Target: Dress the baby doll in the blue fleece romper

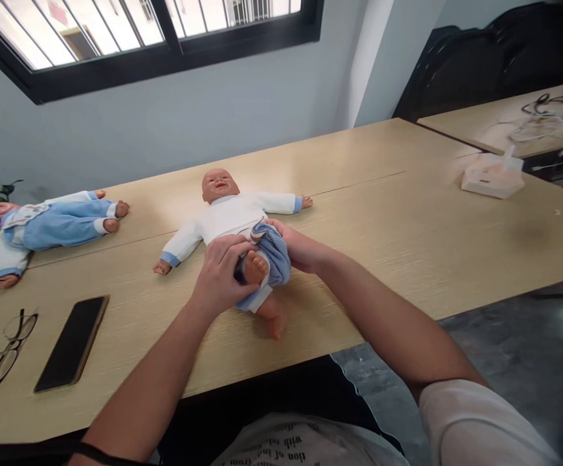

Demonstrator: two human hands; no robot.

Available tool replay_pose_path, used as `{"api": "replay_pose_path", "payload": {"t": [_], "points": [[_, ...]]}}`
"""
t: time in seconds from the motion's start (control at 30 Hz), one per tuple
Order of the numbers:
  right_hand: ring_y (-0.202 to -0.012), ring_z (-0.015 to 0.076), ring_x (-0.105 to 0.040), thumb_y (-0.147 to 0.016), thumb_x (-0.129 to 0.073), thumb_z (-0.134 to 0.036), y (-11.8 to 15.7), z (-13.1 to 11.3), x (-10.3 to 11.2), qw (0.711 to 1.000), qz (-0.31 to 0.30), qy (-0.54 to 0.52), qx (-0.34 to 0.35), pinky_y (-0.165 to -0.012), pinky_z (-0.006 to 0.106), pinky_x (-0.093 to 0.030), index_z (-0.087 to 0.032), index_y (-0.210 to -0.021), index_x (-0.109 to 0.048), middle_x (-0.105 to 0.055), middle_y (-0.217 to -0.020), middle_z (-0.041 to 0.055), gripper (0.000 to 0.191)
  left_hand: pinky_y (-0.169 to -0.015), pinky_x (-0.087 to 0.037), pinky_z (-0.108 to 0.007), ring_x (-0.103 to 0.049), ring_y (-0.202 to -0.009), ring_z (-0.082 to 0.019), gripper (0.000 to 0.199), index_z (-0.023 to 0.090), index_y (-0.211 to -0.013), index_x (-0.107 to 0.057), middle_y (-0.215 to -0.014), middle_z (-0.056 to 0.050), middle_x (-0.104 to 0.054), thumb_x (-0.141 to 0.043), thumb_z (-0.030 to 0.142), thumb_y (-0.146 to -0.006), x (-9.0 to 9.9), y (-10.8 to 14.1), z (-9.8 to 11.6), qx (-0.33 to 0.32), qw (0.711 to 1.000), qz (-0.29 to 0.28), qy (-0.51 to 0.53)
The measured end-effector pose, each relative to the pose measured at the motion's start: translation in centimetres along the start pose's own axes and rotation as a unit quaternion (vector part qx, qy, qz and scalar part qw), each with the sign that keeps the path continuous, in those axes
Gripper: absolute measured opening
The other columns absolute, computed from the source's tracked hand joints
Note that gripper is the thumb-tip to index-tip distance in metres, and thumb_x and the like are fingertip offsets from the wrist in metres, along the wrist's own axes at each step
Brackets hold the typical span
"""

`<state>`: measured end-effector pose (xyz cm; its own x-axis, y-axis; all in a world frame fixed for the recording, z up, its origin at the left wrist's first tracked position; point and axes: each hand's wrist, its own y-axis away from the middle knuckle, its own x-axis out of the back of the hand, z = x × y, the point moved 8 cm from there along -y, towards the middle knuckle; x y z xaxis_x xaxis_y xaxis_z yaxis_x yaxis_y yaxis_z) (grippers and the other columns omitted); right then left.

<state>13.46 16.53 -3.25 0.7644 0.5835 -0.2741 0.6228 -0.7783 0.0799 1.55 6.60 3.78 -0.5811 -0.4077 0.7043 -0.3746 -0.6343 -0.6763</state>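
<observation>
A baby doll [228,217] in a white top with blue cuffs lies on its back, arms spread, its head toward the wall. Blue doll pants [279,255] are bunched around its legs, with white cuffs at the ends. My left hand [223,268] is closed on the pants around the raised leg, beside a bare foot [255,267] poking out of the cuff. From the other side my right hand [301,248] grips the bunched cloth near the waist; some of its fingers are hidden behind the fabric. The other bare foot [274,317] points toward me.
A second doll [63,223] in blue overalls lies at the left. Nearer me are a black phone [72,343] and eyeglasses [7,353]. A white box-like object [492,175] stands at the right. Cables [553,120] lie on another table beyond. The wooden table's front edge [310,359] is close to me.
</observation>
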Motion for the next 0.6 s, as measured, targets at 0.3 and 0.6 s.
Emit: {"api": "replay_pose_path", "payload": {"t": [0.3, 0.6], "points": [[-0.108, 0.023, -0.067, -0.082, -0.079, -0.056, 2.4, -3.7, 2.7, 0.986, -0.123, 0.107, -0.04, -0.085, 0.032, -0.057, -0.026, -0.122, -0.069, -0.072, -0.121, 0.003, 0.051, -0.117, -0.038, -0.062, -0.053, -0.133, -0.034, 0.044, 0.031, -0.123, -0.063, -0.137, -0.01, -0.059, -0.075, 0.048, -0.084, 0.9, 1.0, 2.2, -0.08, 0.991, 0.099, -0.05], [-0.087, 0.0189, -0.062, -0.083, -0.073, -0.048, -1.8, -2.4, 6.4, 0.966, 0.083, 0.218, 0.114, -0.082, 0.032, -0.052, -0.017, -0.102, -0.069, -0.07, -0.096, 0.0034, 0.036, -0.114, -0.036, -0.054, -0.056, -0.118, -0.029, 0.038, 0.044, -0.118, -0.069, -0.118, -0.003, -0.069, -0.081, 0.048, -0.082, 0.1, 2.1, 4.4, -0.169, 0.98, 0.096, -0.048]]}}
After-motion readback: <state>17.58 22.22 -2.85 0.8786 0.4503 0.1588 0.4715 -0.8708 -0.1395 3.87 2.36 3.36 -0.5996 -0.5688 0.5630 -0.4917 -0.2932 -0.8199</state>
